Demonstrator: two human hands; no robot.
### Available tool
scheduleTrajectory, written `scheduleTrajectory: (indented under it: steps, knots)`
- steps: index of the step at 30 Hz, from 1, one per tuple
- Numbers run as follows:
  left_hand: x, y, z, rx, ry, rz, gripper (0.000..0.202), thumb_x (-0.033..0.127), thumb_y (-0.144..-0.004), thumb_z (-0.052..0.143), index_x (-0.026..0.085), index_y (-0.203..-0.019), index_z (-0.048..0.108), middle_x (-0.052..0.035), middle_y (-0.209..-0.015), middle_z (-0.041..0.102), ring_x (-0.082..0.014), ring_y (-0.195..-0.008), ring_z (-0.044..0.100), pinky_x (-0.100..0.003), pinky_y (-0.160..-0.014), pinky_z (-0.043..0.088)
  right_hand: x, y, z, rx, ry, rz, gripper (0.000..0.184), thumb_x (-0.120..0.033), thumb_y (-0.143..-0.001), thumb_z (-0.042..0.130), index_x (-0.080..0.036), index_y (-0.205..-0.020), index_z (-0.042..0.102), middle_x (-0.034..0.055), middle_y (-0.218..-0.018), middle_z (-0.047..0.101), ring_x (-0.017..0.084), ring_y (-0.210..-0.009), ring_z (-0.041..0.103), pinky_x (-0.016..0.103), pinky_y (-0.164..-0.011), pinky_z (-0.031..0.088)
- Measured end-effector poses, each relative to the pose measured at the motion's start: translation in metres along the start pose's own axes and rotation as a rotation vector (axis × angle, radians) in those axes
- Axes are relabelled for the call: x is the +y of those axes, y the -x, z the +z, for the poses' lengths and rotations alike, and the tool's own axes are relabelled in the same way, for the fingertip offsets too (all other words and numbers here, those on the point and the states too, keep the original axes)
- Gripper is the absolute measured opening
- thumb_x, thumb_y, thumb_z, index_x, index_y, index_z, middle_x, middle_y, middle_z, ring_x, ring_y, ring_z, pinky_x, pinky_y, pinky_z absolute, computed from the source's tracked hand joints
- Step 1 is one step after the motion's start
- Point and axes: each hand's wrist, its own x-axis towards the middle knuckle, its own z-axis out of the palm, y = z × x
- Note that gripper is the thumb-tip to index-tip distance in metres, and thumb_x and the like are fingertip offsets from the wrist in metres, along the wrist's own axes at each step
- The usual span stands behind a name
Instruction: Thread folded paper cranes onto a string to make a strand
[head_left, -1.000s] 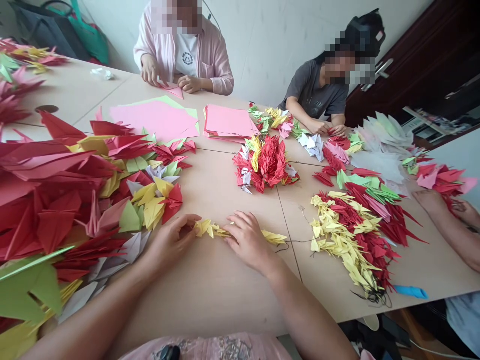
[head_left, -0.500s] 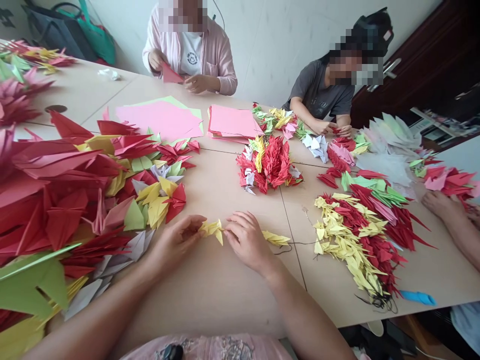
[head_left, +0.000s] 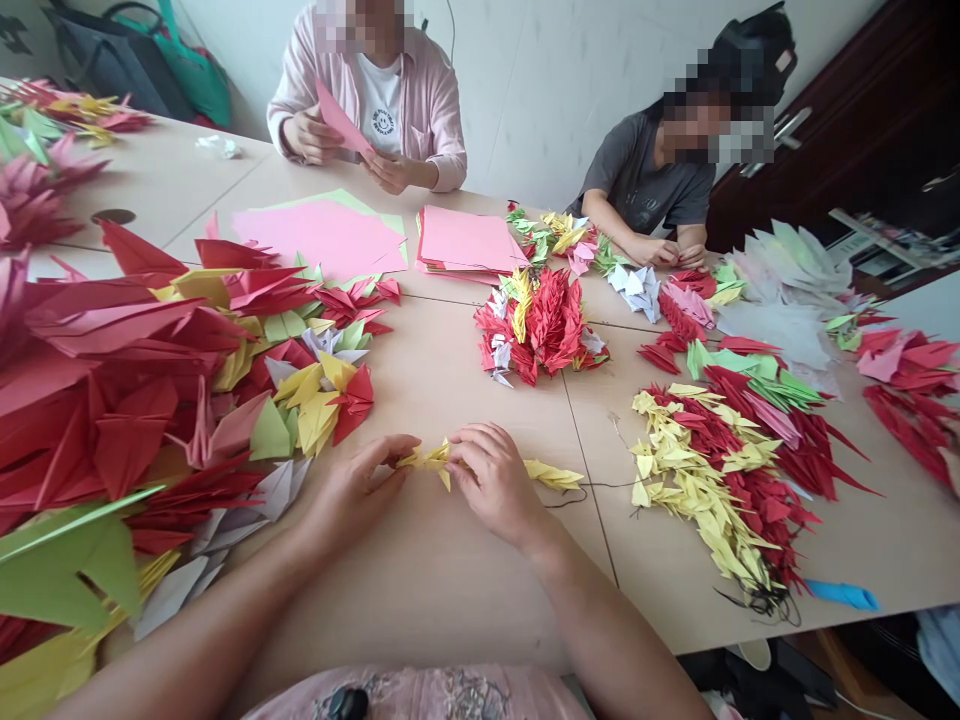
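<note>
A string of small yellow paper cranes (head_left: 547, 472) lies on the light wooden table (head_left: 450, 560) in front of me. My left hand (head_left: 358, 487) pinches the left end of the string, fingers closed on a yellow crane (head_left: 427, 460). My right hand (head_left: 496, 480) rests over the middle of the string, fingers curled down on the cranes. A dark thread (head_left: 592, 487) trails from the string to the right.
A big heap of red, yellow, green and white cranes (head_left: 150, 380) fills the left. A red cluster (head_left: 541, 325) sits mid-table, strung red and yellow cranes (head_left: 720, 470) at right. Pink paper stacks (head_left: 465, 243) lie ahead. Two persons fold paper across the table.
My hands have drawn closer together on the yellow string, bunching the cranes at the left end. The person opposite has lifted a pink sheet. The arm at the right edge has pulled out of view.
</note>
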Motion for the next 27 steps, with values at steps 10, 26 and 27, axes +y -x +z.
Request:
scheduleTrajectory:
  steps: [10, 26, 27]
  knots:
    - [-0.008, -0.006, -0.006, 0.051, -0.212, 0.08, 0.035, 0.017, -0.075, 0.043, 0.021, -0.103, 0.065, -0.0066, -0.093, 0.07, -0.0241, -0.09, 0.064, -0.036, -0.08, 0.052, 0.009, 0.009, -0.025, -0.076, 0.08, 0.036, 0.028, -0.022, -0.085, 0.07, -0.019, -0.112, 0.065, 0.0111, -0.118, 0.067, 0.027, -0.117, 0.057, 0.049, -0.106, 0.043]
    - [-0.01, -0.012, -0.007, 0.039, -0.29, 0.105, 0.022, 0.024, -0.082, 0.045, 0.021, -0.093, 0.064, -0.0057, -0.091, 0.069, -0.0249, -0.09, 0.062, -0.035, -0.08, 0.049, 0.056, 0.094, -0.062, -0.019, 0.146, 0.319, 0.028, -0.01, -0.087, 0.056, -0.018, -0.111, 0.067, 0.0106, -0.107, 0.072, 0.025, -0.1, 0.067, 0.042, -0.088, 0.057]
    - [-0.01, -0.013, -0.007, 0.047, -0.296, 0.098, 0.022, 0.025, -0.082, 0.045, 0.021, -0.092, 0.064, -0.0052, -0.091, 0.07, -0.0248, -0.09, 0.062, -0.035, -0.08, 0.048, 0.056, 0.095, -0.062, -0.014, 0.139, 0.328, 0.028, -0.01, -0.087, 0.056, -0.018, -0.111, 0.067, 0.0098, -0.106, 0.072, 0.025, -0.099, 0.068, 0.042, -0.088, 0.057]
